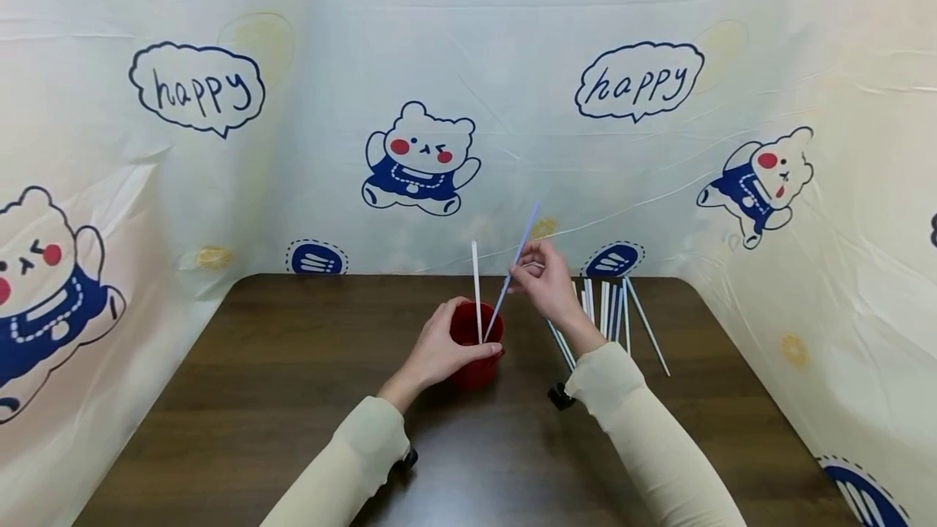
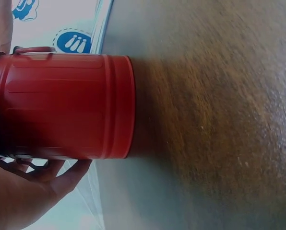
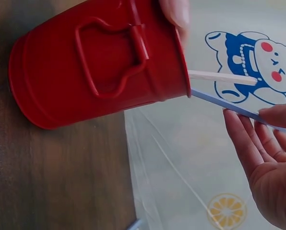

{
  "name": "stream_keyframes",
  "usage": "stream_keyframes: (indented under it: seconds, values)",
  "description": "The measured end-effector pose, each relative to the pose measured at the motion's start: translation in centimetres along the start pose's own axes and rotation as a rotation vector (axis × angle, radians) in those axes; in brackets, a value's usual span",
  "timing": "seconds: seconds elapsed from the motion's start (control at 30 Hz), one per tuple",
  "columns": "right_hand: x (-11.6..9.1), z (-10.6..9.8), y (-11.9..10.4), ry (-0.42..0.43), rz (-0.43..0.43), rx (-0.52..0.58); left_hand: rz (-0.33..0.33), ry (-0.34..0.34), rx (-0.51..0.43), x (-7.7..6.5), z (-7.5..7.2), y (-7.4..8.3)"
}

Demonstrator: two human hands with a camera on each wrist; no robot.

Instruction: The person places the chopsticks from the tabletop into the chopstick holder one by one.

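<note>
My left hand [image 1: 448,341] grips the red metal bucket [image 2: 61,105], fingers round its far side and thumb across the near rim. The bucket stands upright on the table, and its wire side handle [image 3: 112,57] shows in the right wrist view. A white straw [image 1: 477,287] leans inside and sticks up above the rim. Between thumb and fingertips, my right hand [image 1: 543,279] pinches a blue straw [image 1: 521,244], tilted to the right. The lower end of the blue straw is inside the bucket; the bucket's bottom is hidden from view.
Several white and blue straws [image 1: 644,324] lie to the right on the dark wooden table [image 1: 278,364], partly behind my right forearm. A printed cloth [image 1: 307,145] with bears hangs behind the table and along its sides.
</note>
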State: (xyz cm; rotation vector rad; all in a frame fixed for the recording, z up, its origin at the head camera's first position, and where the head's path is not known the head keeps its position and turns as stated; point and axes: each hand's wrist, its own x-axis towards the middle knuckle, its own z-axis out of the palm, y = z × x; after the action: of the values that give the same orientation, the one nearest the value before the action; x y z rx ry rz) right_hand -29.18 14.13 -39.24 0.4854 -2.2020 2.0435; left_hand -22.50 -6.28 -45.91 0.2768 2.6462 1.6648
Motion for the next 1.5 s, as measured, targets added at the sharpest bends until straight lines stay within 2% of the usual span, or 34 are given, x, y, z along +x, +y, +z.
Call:
stream_keyframes:
  seconds: [0.23,0.53,0.67,0.93,1.23,1.5]
  values:
    - [-0.1,0.4,0.6,-0.071,-0.029,-0.075,-0.001,-0.008,-0.022,0.3,0.0,0.1]
    - [-0.9,0.7,2.5,-0.154,-0.072,-0.296,-0.002,-0.012,-0.018,0.3,0.0,0.0]
    - [-1.5,0.9,3.1,-0.178,-0.043,-0.34,-0.008,-0.018,-0.022,0.1,0.2,-0.4]
    - [-2.4,1.4,3.8,-0.245,0.017,-0.361,0.003,-0.037,-0.024,-0.2,0.3,-0.3]
    - [-2.2,0.9,3.4,-0.243,0.034,-0.385,0.004,-0.028,-0.015,-0.1,0.1,-0.4]
    - [-0.9,-0.7,2.5,-0.176,0.032,-0.42,0.005,-0.016,-0.023,0.0,-0.1,-0.4]
